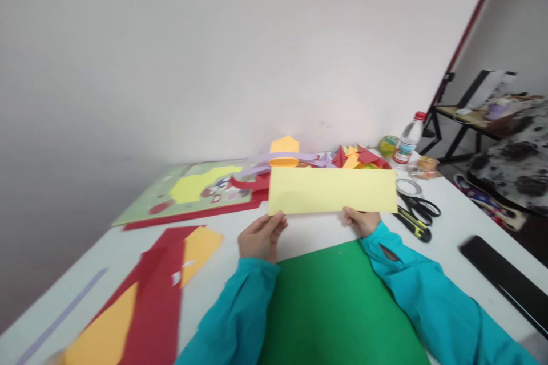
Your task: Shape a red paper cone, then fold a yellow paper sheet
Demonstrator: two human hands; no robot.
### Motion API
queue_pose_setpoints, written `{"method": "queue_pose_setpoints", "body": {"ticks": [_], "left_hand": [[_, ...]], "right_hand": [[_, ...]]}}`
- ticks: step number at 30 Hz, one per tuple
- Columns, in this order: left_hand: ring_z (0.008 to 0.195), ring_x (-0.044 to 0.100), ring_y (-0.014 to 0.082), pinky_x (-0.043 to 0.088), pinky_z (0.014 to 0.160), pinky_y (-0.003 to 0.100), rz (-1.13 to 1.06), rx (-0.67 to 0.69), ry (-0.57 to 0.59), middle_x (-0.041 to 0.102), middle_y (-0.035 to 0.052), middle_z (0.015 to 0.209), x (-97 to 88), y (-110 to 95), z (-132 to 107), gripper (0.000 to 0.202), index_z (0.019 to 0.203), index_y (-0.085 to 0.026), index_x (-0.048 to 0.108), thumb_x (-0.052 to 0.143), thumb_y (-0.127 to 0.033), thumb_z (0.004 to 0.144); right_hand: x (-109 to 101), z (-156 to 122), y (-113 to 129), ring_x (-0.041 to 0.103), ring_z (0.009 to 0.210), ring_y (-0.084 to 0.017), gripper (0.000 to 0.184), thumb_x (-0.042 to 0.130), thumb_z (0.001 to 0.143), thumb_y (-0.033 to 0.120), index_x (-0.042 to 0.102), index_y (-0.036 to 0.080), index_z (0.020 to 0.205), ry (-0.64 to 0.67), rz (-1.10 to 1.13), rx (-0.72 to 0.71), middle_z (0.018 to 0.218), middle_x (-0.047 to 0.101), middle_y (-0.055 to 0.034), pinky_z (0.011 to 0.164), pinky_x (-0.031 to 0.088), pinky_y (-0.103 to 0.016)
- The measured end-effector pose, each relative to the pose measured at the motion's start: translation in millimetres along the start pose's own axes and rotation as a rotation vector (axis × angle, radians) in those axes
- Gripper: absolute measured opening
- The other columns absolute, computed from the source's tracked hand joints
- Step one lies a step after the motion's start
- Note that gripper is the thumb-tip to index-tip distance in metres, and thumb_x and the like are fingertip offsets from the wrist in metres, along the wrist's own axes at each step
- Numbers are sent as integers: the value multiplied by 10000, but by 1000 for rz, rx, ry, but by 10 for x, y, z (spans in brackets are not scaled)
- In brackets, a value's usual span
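Note:
A long pale yellow paper strip (331, 190) is held up level above the white table (449, 205). My left hand (260, 236) pinches its lower left corner, fingers closed on the edge. My right hand (363, 220) grips the lower edge further right, fingers curled behind the paper. Both arms wear teal sleeves. A green sheet (334, 302) lies flat on the table right under my forearms.
Red and orange paper pieces (145, 296) lie at the left, a green collage board (192, 191) behind them. Folded coloured scraps (355, 158), a tape roll (408, 186), scissors (417, 205), a cutter (413, 225) and a water bottle (409, 138) sit at the right. A black bar (505, 282) lies near the right edge.

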State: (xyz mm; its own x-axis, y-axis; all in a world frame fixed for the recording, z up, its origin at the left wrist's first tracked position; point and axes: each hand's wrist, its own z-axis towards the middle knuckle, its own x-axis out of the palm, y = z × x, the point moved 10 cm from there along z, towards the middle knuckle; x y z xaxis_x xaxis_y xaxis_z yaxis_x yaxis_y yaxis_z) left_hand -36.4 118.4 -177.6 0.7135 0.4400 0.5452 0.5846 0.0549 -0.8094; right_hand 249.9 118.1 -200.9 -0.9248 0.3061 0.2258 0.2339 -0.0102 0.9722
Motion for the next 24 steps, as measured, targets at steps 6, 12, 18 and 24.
{"method": "queue_pose_setpoints", "body": {"ticks": [6,12,18,24], "left_hand": [[465,626,117,579,511,188,20,-29,-34,668,29,519,-6,-5,10,128,586,-96,657,709,-16,500],[461,618,110,578,531,172,72,-31,-82,664,30,513,-19,-21,-63,119,567,-95,644,675,15,537],[487,622,118,583,536,203,61,-72,-49,666,18,526,21,21,-103,145,566,-111,638,710,-16,484],[516,624,159,587,552,295,231,-60,269,691,44,601,273,334,-275,313,623,-105,683,846,-238,391]], "right_hand": [[-4,57,-19,511,351,-93,398,821,406,463,626,139,531,-48,91,3,463,624,-12,374,468,-229],[30,112,-59,518,350,-101,408,822,430,458,627,134,584,-6,153,-11,480,634,-16,377,489,-242],[95,77,-41,543,383,-108,380,806,511,451,625,130,604,66,154,-37,508,643,-25,410,503,-247],[318,-93,0,534,375,-109,428,807,466,508,620,136,566,184,110,-11,494,632,-22,416,494,-258]]}}
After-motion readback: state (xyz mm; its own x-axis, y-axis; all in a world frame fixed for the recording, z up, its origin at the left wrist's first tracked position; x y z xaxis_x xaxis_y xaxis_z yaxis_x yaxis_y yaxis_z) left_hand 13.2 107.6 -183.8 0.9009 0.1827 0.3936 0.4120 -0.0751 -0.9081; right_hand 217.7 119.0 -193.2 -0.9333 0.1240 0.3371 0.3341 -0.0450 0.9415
